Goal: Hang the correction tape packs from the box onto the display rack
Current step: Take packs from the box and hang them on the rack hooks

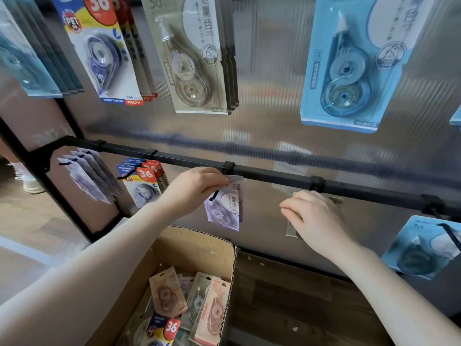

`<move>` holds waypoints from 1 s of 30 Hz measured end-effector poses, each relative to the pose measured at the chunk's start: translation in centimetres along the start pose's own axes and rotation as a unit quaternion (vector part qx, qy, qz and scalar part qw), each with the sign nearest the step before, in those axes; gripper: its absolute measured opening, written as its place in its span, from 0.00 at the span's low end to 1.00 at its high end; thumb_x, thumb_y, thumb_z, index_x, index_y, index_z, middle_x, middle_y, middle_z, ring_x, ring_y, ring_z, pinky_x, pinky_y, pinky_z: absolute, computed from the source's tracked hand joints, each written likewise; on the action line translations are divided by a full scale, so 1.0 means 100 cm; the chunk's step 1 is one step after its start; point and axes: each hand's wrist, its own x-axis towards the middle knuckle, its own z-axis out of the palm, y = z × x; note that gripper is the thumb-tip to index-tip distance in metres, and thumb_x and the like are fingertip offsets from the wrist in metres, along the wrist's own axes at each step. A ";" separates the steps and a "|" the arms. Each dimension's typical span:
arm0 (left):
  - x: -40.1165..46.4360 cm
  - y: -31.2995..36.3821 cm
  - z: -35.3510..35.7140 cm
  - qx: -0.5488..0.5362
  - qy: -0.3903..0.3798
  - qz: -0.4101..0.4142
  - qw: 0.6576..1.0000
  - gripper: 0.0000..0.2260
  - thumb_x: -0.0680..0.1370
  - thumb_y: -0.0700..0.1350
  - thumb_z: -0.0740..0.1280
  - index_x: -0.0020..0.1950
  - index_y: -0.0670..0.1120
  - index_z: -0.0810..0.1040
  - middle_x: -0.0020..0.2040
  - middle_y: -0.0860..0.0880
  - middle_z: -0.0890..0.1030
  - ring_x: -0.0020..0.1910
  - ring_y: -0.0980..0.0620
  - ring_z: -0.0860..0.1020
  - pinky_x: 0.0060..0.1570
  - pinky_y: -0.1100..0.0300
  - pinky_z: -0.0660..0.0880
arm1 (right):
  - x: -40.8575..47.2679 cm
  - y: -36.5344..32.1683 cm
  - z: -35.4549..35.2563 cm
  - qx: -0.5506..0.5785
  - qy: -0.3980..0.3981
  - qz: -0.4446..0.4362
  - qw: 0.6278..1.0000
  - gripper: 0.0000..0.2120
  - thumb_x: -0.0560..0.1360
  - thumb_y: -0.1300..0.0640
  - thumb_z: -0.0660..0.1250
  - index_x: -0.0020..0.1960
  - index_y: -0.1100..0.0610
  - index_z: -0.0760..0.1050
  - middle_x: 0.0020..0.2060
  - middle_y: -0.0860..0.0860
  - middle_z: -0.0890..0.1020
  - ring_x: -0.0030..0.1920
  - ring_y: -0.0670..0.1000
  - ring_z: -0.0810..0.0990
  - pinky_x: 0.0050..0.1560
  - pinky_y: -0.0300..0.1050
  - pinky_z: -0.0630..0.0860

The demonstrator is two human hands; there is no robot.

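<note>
From the head camera, the left hand reaches up to the black rail of the display rack; its fingers pinch the top of a lilac pack of correction tape that hangs on a black hook just under the rail, the card tilted slightly; more cards of the same sort sit behind it on that hook; the right hand, at about 3 o'clock from the left, lies over a grey-beige pack just below the rail, fingers curled round the card's left edge, most of the card hidden by the hand; whether this pack is already on a hook cannot be told.

At 6 o'clock from the left hand stands the open cardboard box, its flap up; inside lie loose packs, pink, grey-green and one blue-yellow with a red "36", piled at angles.

At 9 o'clock on the same rail hang blue-yellow "36" packs, and further left a row of pale lilac packs; at 4 o'clock from the right hand a blue pack hangs on a hook.

Above, at 12 o'clock, hang larger-looking rows: a blue-yellow "PET" pack, beige packs, and a light blue pack, all against a ribbed translucent panel.
</note>
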 end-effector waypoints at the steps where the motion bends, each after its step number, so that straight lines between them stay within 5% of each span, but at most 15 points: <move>1: -0.005 0.001 -0.002 0.012 0.003 -0.005 1.000 0.13 0.77 0.45 0.61 0.52 0.43 0.82 0.50 0.45 0.83 0.47 0.45 0.81 0.45 0.55 0.77 | -0.001 -0.001 -0.002 -0.004 -0.006 -0.002 1.000 0.12 0.80 0.53 0.59 0.57 0.51 0.79 0.55 0.48 0.79 0.57 0.49 0.74 0.52 0.35 0.63; 7: -0.050 0.003 -0.018 0.044 0.037 -0.073 0.996 0.12 0.75 0.42 0.68 0.59 0.45 0.79 0.57 0.45 0.80 0.56 0.44 0.78 0.51 0.55 0.75 | -0.006 -0.020 -0.006 -0.066 -0.017 0.005 0.998 0.13 0.80 0.53 0.57 0.57 0.52 0.78 0.54 0.51 0.79 0.58 0.52 0.75 0.60 0.44 0.70; 11: -0.091 0.004 -0.026 0.051 0.012 -0.121 0.991 0.14 0.76 0.46 0.68 0.61 0.47 0.78 0.59 0.47 0.79 0.58 0.46 0.77 0.54 0.53 0.75 | -0.005 -0.037 0.004 -0.121 -0.007 0.007 0.993 0.07 0.75 0.57 0.67 0.48 0.57 0.83 0.44 0.55 0.83 0.47 0.57 0.80 0.50 0.50 0.77; 17: -0.144 -0.007 -0.024 0.057 -0.050 -0.169 0.983 0.17 0.76 0.55 0.61 0.60 0.49 0.78 0.60 0.50 0.79 0.59 0.49 0.77 0.55 0.52 0.76 | -0.006 -0.066 0.034 -0.085 -0.010 -0.025 0.996 0.12 0.79 0.54 0.59 0.53 0.56 0.79 0.49 0.53 0.80 0.52 0.56 0.76 0.53 0.48 0.70; 25: -0.178 -0.048 0.004 0.029 -0.103 -0.163 0.981 0.20 0.75 0.57 0.60 0.59 0.48 0.78 0.58 0.48 0.79 0.58 0.47 0.77 0.56 0.52 0.76 | -0.008 -0.098 0.092 -0.061 -0.064 -0.003 0.996 0.12 0.80 0.53 0.58 0.55 0.55 0.78 0.50 0.53 0.79 0.54 0.57 0.75 0.56 0.50 0.68; 30: -0.192 -0.080 0.040 0.005 -0.154 -0.131 0.979 0.22 0.74 0.59 0.59 0.61 0.48 0.78 0.59 0.49 0.79 0.59 0.48 0.77 0.58 0.54 0.73 | -0.008 -0.120 0.133 -0.055 -0.061 0.035 0.996 0.03 0.73 0.58 0.69 0.44 0.57 0.80 0.39 0.54 0.80 0.43 0.58 0.79 0.45 0.51 0.74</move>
